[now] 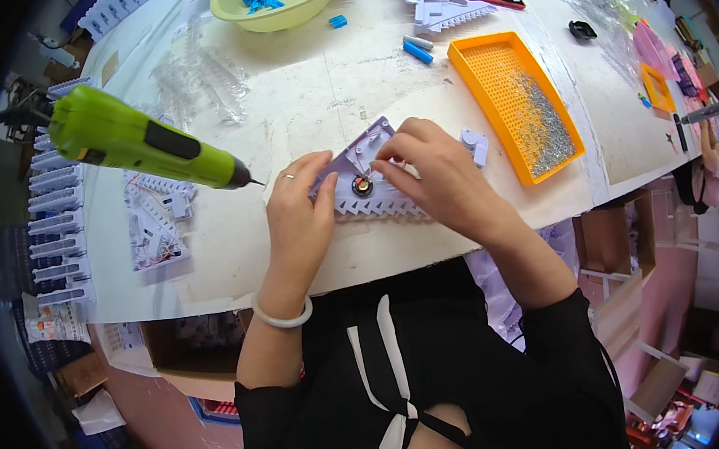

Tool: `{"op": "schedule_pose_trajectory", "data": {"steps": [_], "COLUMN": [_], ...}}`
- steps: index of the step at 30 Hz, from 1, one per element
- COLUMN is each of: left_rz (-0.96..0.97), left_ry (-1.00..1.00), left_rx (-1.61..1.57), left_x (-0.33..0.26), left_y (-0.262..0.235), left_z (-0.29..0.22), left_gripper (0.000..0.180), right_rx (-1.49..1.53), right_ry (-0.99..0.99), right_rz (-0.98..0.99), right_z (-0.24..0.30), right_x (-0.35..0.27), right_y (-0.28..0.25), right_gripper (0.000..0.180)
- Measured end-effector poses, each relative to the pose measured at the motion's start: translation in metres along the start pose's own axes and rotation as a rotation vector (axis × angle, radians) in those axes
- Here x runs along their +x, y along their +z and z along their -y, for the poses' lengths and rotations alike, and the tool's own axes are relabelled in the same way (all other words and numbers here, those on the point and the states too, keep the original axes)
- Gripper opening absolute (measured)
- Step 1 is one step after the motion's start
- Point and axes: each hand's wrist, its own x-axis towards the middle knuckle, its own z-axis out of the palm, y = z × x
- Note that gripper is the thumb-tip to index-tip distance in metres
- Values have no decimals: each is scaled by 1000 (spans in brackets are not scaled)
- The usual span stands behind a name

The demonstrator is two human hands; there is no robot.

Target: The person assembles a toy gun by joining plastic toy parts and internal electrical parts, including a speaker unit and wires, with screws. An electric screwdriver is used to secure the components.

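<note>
On the table in front of me lies a pale lavender plastic housing with a saw-tooth near edge. A small round black part with a copper-coloured centre sits in it, and thin red and white wires run beside it. My left hand holds the housing by its left side, thumb over the edge. Above the wires my right hand has its thumb and fingertips pinched together; what is between them is too small to make out. A green electric screwdriver hangs at the left, its bit near my left hand.
An orange tray of small silver screws lies to the right, beside a small white part. At the back stand a yellow bowl of blue pieces and a housing pile. Wired housings lie left; a person is far right.
</note>
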Motion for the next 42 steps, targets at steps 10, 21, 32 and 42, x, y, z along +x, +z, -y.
{"op": "schedule_pose_trajectory", "data": {"steps": [10, 21, 32, 42], "left_rz": [13, 39, 131, 313], "left_ry": [60, 94, 160, 59], "left_rx": [-18, 18, 54, 41], "left_x": [5, 11, 33, 41], "left_y": [6, 5, 0, -18], "left_z": [0, 3, 1, 0], "left_gripper": [18, 17, 19, 18], "right_rx": [-429, -458, 345, 166], "right_ry": [103, 217, 668, 573], "right_rz": [69, -28, 12, 29], "right_z": [18, 15, -21, -30], "right_x": [11, 14, -15, -1], "right_y": [41, 51, -45, -57], "right_gripper": [16, 14, 15, 19]}}
